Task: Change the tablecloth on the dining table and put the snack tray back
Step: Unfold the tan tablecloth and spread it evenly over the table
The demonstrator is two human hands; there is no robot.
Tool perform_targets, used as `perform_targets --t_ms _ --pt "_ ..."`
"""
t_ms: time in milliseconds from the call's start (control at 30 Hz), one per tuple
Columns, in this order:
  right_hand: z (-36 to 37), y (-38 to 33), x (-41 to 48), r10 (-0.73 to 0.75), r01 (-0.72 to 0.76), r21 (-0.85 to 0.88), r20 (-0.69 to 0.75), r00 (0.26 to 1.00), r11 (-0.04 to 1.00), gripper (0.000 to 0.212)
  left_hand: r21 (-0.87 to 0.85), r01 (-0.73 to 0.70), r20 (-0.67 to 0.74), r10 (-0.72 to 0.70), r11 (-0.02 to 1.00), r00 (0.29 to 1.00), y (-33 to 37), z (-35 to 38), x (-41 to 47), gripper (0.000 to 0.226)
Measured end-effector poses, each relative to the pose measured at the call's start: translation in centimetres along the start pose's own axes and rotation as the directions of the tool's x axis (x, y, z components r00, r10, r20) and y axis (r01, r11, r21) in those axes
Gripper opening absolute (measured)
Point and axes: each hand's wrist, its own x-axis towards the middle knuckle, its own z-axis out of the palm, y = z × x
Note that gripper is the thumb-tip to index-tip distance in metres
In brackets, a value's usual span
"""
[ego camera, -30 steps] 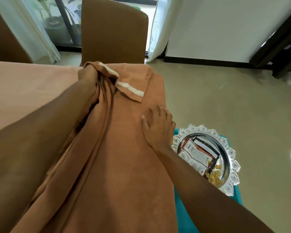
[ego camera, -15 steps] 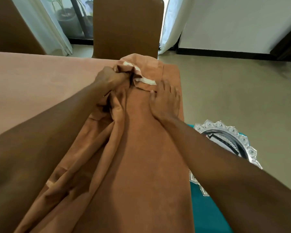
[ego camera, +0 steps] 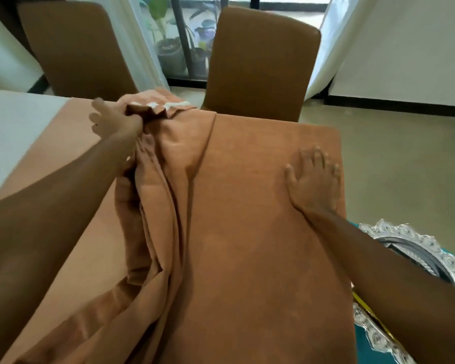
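Observation:
A rust-brown tablecloth (ego camera: 247, 219) lies over the right part of the dining table (ego camera: 19, 122), flat on the right and bunched in long folds down the middle. My left hand (ego camera: 113, 122) grips the bunched far edge, where a white hem strip shows. My right hand (ego camera: 313, 179) lies flat, fingers spread, on the cloth near the table's right edge. The silver snack tray (ego camera: 415, 245) with a scalloped rim sits low at the right on a teal seat, mostly hidden behind my right forearm.
Two brown chairs stand at the table's far side, one at the left (ego camera: 74, 48) and one at the middle (ego camera: 260, 64). White curtains and a glass door with potted plants (ego camera: 168, 48) are behind them. Beige floor (ego camera: 405, 166) lies to the right.
My left hand has carried the bunched edge leftward across the table, spreading the cloth wider. My right hand slid to the right edge and flattened there. The view lifted, so the tray sits lower.

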Motion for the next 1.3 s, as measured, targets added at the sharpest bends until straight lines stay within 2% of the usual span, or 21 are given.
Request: perform_targets --t_ms 33,67,133,200,267,367,433,500,600,667,733,833,933,1000,1100,1133,1200,1267,1300 --pt "0.1 0.2 0.1 -0.041 0.041 -0.010 -0.018 0.999 0.999 0.063 0.110 -0.058 0.004 0.058 0.992 0.998 -0.6 -0.3 -0.6 0.091" --pt "0.3 0.3 0.1 -0.023 0.023 -0.005 -0.002 1.000 1.000 0.062 0.217 -0.129 0.076 0.115 0.968 0.990 -1.3 -0.5 -1.6 0.100" --pt "0.4 0.0 0.2 -0.024 0.024 -0.001 0.011 1.000 1.000 0.061 0.314 -0.253 0.255 0.175 0.915 0.951 -3.0 -0.2 -4.2 0.109" --pt "0.4 -0.4 0.1 -0.003 0.003 -0.026 -0.004 1.000 1.000 0.059 0.291 -0.296 0.371 0.178 0.910 0.911 -3.9 0.5 -6.5 0.118" --pt "0.1 -2.0 -0.2 -0.052 0.052 -0.031 -0.013 0.999 0.998 0.052 0.269 -0.301 0.415 0.172 0.915 0.893 -4.7 1.4 -7.4 0.130" --pt "0.0 -8.4 0.3 -0.269 0.273 0.064 -0.065 0.961 0.960 0.035 0.269 -0.337 0.478 0.178 0.902 0.860 -4.9 2.5 -7.5 0.140" --pt "0.9 -13.2 0.9 -0.338 0.339 0.151 -0.032 0.941 0.929 0.032 0.357 -0.352 0.467 0.161 0.865 0.869 -4.5 3.3 -7.6 0.131" --pt "2.7 -16.6 1.3 -0.320 0.305 0.164 0.074 0.945 0.938 0.042 0.424 -0.379 0.423 0.190 0.822 0.886 -4.1 3.7 -6.9 0.107" --pt "4.4 -17.5 1.0 -0.265 0.254 0.085 0.176 0.948 0.964 0.061 0.397 -0.504 0.325 0.396 0.767 0.859 -4.6 2.6 -5.2 0.065" --pt "4.2 -17.2 1.0 -0.282 0.274 0.068 0.200 0.938 0.959 0.071 0.256 -0.541 0.261 0.482 0.801 0.836 -4.8 0.9 -3.2 0.044" --pt "4.1 -17.1 0.9 -0.293 0.288 0.054 0.208 0.933 0.956 0.075 0.176 -0.426 0.194 0.393 0.888 0.899 -5.1 -1.1 -0.5 0.034" --pt "4.1 -17.3 0.9 -0.285 0.282 0.043 0.208 0.936 0.958 0.077 0.016 -0.139 0.080 0.137 0.990 0.987 -5.7 -4.4 4.5 0.031" --pt "4.3 -17.3 0.9 -0.283 0.285 0.021 0.207 0.937 0.958 0.078 -0.007 -0.026 -0.093 0.025 1.000 0.995 -7.9 -7.6 9.3 0.035" --pt "4.4 -17.3 1.1 -0.267 0.272 0.003 0.207 0.941 0.962 0.078 0.079 0.043 -0.153 -0.030 0.996 0.988 -10.5 -9.2 11.5 0.042" --pt "4.5 -17.8 1.0 -0.260 0.268 -0.012 0.201 0.944 0.963 0.079 0.323 0.129 -0.116 -0.096 0.937 0.989 -13.9 -9.8 12.0 0.055" --pt "4.5 -17.8 0.9 -0.258 0.265 -0.012 0.198 0.946 0.964 0.079 0.369 0.113 -0.097 -0.082 0.922 0.992 -14.5 -9.7 11.3 0.059" --pt "4.4 -17.8 0.8 -0.255 0.262 -0.008 0.195 0.947 0.965 0.078 0.426 -0.076 -0.051 0.108 0.901 0.993 -14.6 -9.7 8.0 0.072" --pt "4.1 -17.8 0.8 -0.258 0.265 -0.004 0.201 0.945 0.964 0.077 0.460 -0.290 0.008 0.323 0.839 0.947 -14.3 -9.1 3.6 0.080" --pt "4.0 -17.8 0.7 -0.262 0.268 0.003 0.207 0.943 0.964 0.076 0.474 -0.370 0.070 0.385 0.799 0.920 -14.2 -8.6 0.9 0.075"
